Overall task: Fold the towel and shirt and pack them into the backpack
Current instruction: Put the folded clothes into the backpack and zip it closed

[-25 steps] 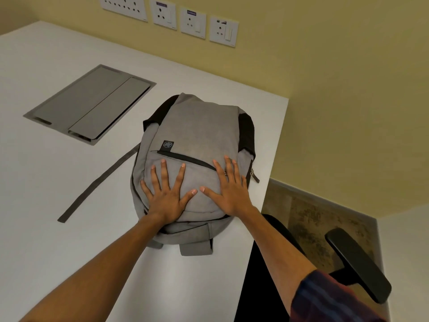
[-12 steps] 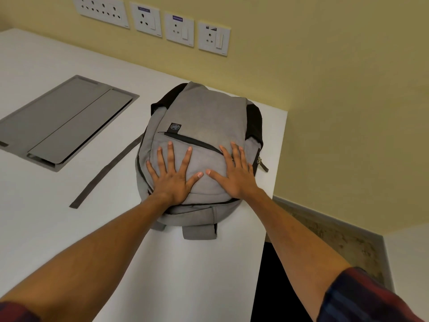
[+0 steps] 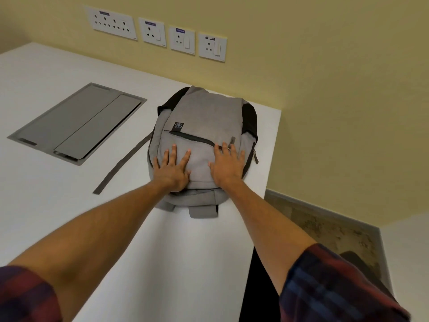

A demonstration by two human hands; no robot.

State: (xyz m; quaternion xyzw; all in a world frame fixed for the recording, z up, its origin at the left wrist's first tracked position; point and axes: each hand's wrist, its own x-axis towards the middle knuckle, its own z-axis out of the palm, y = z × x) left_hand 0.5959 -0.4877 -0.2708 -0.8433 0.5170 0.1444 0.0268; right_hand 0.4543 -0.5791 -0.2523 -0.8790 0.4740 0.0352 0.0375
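both hands flat on the grey backpack

head view: the grey backpack (image 3: 204, 117) lies front side up on the white table (image 3: 58, 201), close to the table's right edge and near the yellow wall (image 3: 336, 89). its zips look closed; a dark diagonal pocket zipper (image 3: 192, 137) crosses the front below a small dark logo patch (image 3: 179, 125). black panels show at the bag's far corners. a top handle loop (image 3: 203, 211) sticks out toward the person at the near end, and a long grey strap (image 3: 121, 167) trails from the bag's left side across the table.

the left hand (image 3: 173, 169) rests palm down on the lower left of the front pocket, fingers straight and spread, its grip released and holding nothing. the right hand (image 3: 228, 165) lies just beside it on the lower right of the pocket, also palm down with straight fingers, fingertips reaching the end of the pocket zipper; its grip is likewise released. the two hands are apart, a strip of grey fabric between them. both forearms are bare, with rolled plaid sleeves (image 3: 334, 289) at the bottom of the view.

no towel or shirt can be seen outside the bag.

a grey recessed cable hatch (image 3: 76, 123) sits in the table to the left of the bag, well apart from it. four white socket plates (image 3: 153, 31) line the wall above. to the right, beyond the table edge, a speckled floor (image 3: 325, 228) shows.
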